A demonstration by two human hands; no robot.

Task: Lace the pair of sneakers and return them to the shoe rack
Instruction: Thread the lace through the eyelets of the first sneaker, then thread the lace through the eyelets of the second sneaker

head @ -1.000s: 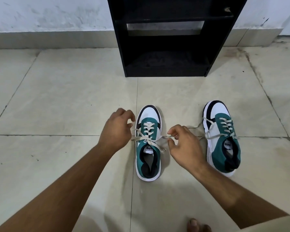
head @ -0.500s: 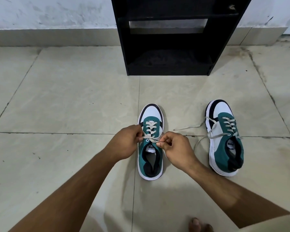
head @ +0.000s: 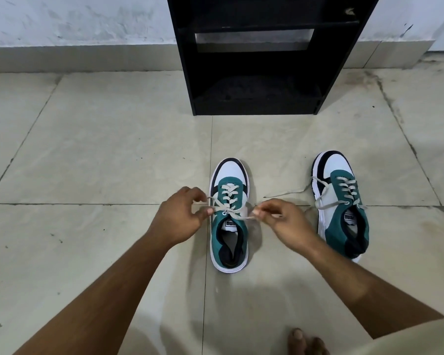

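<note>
Two teal, white and navy sneakers stand on the tiled floor, toes pointing away from me. The left sneaker [head: 229, 234] sits between my hands, its cream lace [head: 227, 202] crossed up the eyelets. My left hand [head: 181, 218] pinches a lace end at the shoe's left side. My right hand [head: 283, 221] pinches the other end at its right side. A knot sits over the tongue between them. The right sneaker [head: 340, 208] stands apart on the right, with loose lace ends [head: 287, 192] trailing onto the floor.
A black shoe rack [head: 262, 98] with open shelves stands against the wall straight ahead, about a shoe's length beyond the sneakers. Bare toes [head: 305, 343] show at the bottom edge. Beige floor tiles [head: 100, 149] spread to the left and right.
One second ago my hands were spread wide with the lace ends pulled taut. They came together over the tongue, and now they have moved slightly apart again, each holding a lace end.
</note>
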